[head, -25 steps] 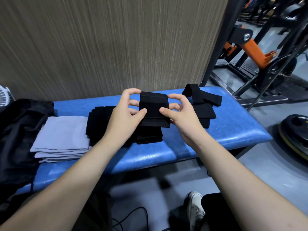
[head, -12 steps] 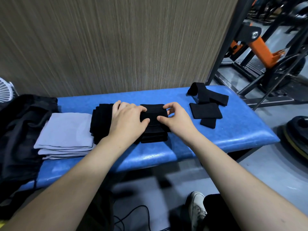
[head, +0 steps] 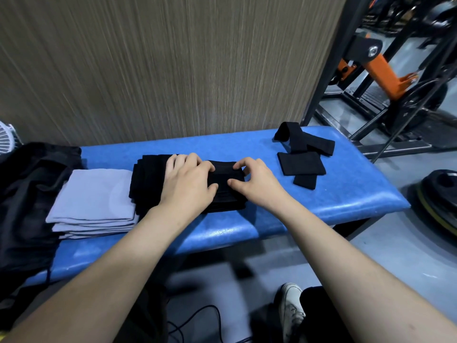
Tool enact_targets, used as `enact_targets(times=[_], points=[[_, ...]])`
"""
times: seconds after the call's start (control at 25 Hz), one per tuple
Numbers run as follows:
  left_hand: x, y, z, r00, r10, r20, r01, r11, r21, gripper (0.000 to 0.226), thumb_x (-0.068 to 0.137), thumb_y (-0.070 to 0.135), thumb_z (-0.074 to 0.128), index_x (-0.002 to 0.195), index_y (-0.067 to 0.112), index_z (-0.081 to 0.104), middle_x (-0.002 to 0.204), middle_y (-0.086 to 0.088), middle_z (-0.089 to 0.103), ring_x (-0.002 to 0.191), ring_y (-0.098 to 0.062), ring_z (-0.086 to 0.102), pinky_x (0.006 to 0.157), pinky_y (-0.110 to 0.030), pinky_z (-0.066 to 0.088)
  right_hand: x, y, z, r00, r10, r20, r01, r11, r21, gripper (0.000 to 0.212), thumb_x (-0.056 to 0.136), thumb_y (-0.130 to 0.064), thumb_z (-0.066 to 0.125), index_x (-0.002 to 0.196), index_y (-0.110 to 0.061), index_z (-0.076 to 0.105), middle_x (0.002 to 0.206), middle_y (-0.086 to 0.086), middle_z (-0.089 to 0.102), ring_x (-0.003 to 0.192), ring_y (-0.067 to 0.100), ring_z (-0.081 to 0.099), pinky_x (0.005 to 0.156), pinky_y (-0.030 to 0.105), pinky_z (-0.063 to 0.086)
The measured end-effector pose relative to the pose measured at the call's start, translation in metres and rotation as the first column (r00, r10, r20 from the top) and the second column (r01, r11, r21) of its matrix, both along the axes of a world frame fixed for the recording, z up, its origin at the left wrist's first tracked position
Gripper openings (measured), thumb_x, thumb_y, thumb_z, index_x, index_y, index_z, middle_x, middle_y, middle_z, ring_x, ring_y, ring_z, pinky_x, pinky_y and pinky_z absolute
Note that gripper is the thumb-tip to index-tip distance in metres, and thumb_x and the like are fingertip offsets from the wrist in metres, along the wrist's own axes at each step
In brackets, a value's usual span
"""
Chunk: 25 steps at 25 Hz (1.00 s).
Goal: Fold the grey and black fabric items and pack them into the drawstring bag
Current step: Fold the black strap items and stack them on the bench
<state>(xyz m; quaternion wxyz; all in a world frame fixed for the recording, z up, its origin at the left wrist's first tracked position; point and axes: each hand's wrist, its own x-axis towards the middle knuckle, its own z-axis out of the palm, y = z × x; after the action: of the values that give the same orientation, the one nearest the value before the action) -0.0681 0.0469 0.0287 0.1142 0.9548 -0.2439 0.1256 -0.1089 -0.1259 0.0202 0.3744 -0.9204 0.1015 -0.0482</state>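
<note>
A long blue padded bench (head: pixel 346 194), its vinyl glossy and its front edge rounded, runs across the view against a streaked wood-grain wall panel (head: pixel 173 65). At its left end lies a crumpled black drawstring bag (head: pixel 27 194), soft and matte, spilling over the bench's edge with a cord hanging down. Just beside it sits a stack of grey folded cloths (head: pixel 94 204), smooth and square-edged, touching a stack of black folded cloths (head: pixel 146 179) in the middle of the bench. On the right part of that black stack lies a folded black piece (head: pixel 226 174), thick and rectangular. The left hand (head: pixel 190 184) lies over its left side with fingers curled onto the top and thumb at the near edge; the right hand (head: pixel 254 179) pinches its right edge between thumb and bent fingertips. Further right, well apart, lie loose black bands (head: pixel 304 154), one looped, others flat rectangles. Bare blue padding shows in front of the stacks and at the right end. Beyond the bench stand a black and orange gym machine (head: pixel 385 68) and a weight plate (head: pixel 440 194) on the grey floor.
</note>
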Motion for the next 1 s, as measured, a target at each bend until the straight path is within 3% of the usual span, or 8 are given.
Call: enact_targets(times=[0.12, 0.24, 0.32, 0.44, 0.56, 0.72, 1.0], points=[[0.001, 0.000, 0.000, 0.999, -0.027, 0.018, 0.027, 0.999, -0.045, 0.039, 0.088, 0.042, 0.064, 0.124, 0.027, 0.062, 0.120, 0.007, 0.050, 0.121, -0.020, 0.041, 0.113, -0.033, 0.016, -0.004, -0.005, -0.001, 0.999, 0.041, 0.029, -0.038, 0.996, -0.082, 0.039, 0.089, -0.036, 0.070, 0.123, -0.024, 0.058, 0.119, 0.003, 0.046, 0.114, 0.023, 0.050, 0.101, 0.039, 0.044], [0.001, -0.002, 0.004, 0.995, -0.071, 0.065, 0.077, 0.993, -0.088, 0.032, 0.088, 0.037, 0.064, 0.119, 0.030, 0.065, 0.115, 0.010, 0.054, 0.117, -0.019, 0.045, 0.109, -0.030, 0.019, -0.010, -0.012, 0.003, 0.978, 0.147, 0.149, -0.107, 0.962, -0.252, 0.037, 0.088, -0.034, 0.070, 0.123, -0.025, 0.060, 0.124, -0.001, 0.047, 0.114, 0.023, 0.043, 0.102, 0.041, 0.040], [-0.001, -0.003, 0.006, 0.993, -0.091, 0.073, 0.096, 0.993, -0.068, 0.029, 0.088, 0.037, 0.064, 0.117, 0.033, 0.066, 0.111, 0.012, 0.057, 0.115, -0.018, 0.047, 0.108, -0.030, 0.019, -0.012, -0.014, 0.005, 0.963, 0.195, 0.187, -0.135, 0.946, -0.293, 0.034, 0.088, -0.032, 0.069, 0.120, -0.024, 0.062, 0.124, -0.003, 0.050, 0.111, 0.022, 0.044, 0.100, 0.042, 0.040], [-0.004, -0.003, 0.003, 0.996, -0.093, 0.016, 0.093, 0.995, 0.020, 0.029, 0.090, 0.043, 0.060, 0.119, 0.038, 0.063, 0.115, 0.014, 0.058, 0.119, -0.015, 0.046, 0.114, -0.034, 0.015, -0.011, -0.015, 0.002, 0.970, 0.209, 0.121, -0.158, 0.929, -0.335, 0.029, 0.090, -0.032, 0.068, 0.118, -0.026, 0.062, 0.123, -0.006, 0.051, 0.111, 0.020, 0.044, 0.100, 0.039, 0.038], [-0.003, -0.003, 0.001, 0.996, -0.084, -0.012, 0.084, 0.995, 0.055, 0.031, 0.092, 0.046, 0.058, 0.122, 0.039, 0.062, 0.118, 0.015, 0.059, 0.122, -0.015, 0.045, 0.117, -0.037, 0.012, -0.009, -0.015, -0.002, 0.976, 0.205, 0.069, -0.175, 0.935, -0.307, 0.030, 0.091, -0.033, 0.068, 0.120, -0.028, 0.062, 0.125, -0.006, 0.053, 0.112, 0.022, 0.044, 0.102, 0.042, 0.038], [-0.002, -0.005, 0.004, 0.997, -0.082, -0.013, 0.082, 0.996, 0.023, 0.027, 0.092, 0.043, 0.058, 0.118, 0.038, 0.064, 0.116, 0.013, 0.061, 0.119, -0.017, 0.047, 0.117, -0.038, 0.013, -0.010, -0.021, 0.000, 0.972, 0.210, 0.109, -0.180, 0.955, -0.236, 0.029, 0.092, -0.033, 0.067, 0.120, -0.027, 0.062, 0.122, -0.005, 0.054, 0.110, 0.019, 0.044, 0.104, 0.041, 0.037], [-0.005, -0.044, 0.014, 0.977, -0.114, 0.181, 0.147, 0.972, -0.183, 0.022, 0.091, 0.029, 0.059, 0.110, 0.027, 0.068, 0.105, 0.008, 0.064, 0.111, -0.020, 0.053, 0.118, -0.040, 0.018, -0.027, -0.068, 0.011, 0.983, 0.065, 0.173, -0.021, 0.969, -0.248, 0.029, 0.091, -0.034, 0.068, 0.117, -0.023, 0.064, 0.112, -0.008, 0.056, 0.111, 0.020, 0.052, 0.100, 0.042, 0.042]])
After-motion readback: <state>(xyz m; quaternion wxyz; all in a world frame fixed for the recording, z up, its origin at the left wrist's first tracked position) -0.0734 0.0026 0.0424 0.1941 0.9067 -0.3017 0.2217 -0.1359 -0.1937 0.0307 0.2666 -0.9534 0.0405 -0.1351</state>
